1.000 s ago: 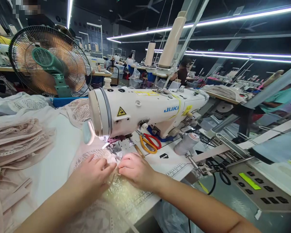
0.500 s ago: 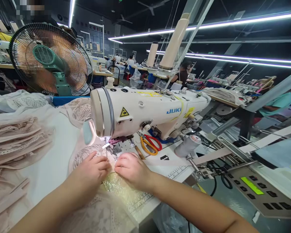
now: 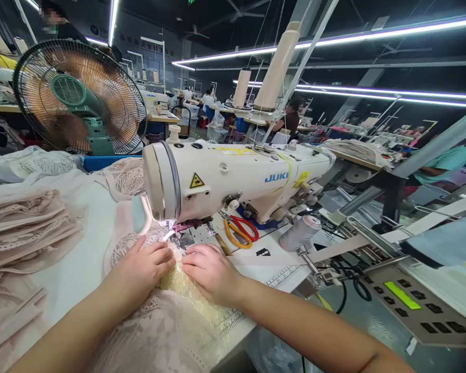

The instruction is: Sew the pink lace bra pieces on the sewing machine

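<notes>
Pale pink lace fabric drapes over the front of the table and runs under the head of a white sewing machine. My left hand presses on the lace just left of the needle area, its fingers curled together. To the right, my right hand has its fingers bent and closed on the fabric's edge, close to the presser foot. A small gap with a strip of cloth lies between the two hands. Both thumbs are largely hidden. A yellowish shiny sheet shows beneath the hands.
Red- and orange-handled scissors lie behind my right hand, beside a black blade and a grey thread cone. Stacked lace pieces cover the left side. A fan stands behind, a control panel at right.
My left hand and the lace beside it have shifted slightly to the left and away from me. My right hand has barely moved. The lace in front now spreads further left.
</notes>
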A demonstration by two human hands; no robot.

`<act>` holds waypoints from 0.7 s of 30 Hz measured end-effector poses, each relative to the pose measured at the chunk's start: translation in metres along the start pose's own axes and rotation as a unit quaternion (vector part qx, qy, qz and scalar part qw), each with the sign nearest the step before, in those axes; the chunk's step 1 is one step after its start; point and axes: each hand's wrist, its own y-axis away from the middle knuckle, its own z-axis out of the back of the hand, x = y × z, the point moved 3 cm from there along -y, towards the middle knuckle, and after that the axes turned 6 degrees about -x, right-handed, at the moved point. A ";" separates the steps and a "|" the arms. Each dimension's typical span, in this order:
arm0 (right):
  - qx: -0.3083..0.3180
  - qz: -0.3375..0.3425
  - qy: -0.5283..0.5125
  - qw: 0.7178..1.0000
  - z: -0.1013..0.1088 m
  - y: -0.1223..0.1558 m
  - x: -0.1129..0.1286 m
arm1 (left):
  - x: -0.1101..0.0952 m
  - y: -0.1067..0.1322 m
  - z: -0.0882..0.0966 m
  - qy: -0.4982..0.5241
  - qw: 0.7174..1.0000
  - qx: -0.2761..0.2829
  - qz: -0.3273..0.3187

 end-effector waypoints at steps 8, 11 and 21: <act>-0.030 -0.022 -0.039 0.999 0.008 0.006 -0.003 | 0.000 -0.011 0.012 -0.011 1.000 0.013 -0.022; -0.037 -0.024 -0.047 0.998 0.011 0.005 -0.003 | -0.001 -0.016 0.019 -0.017 0.999 0.033 -0.025; -0.040 -0.029 -0.063 0.997 0.013 0.005 -0.004 | 0.027 -0.016 0.006 -0.056 0.996 0.073 0.003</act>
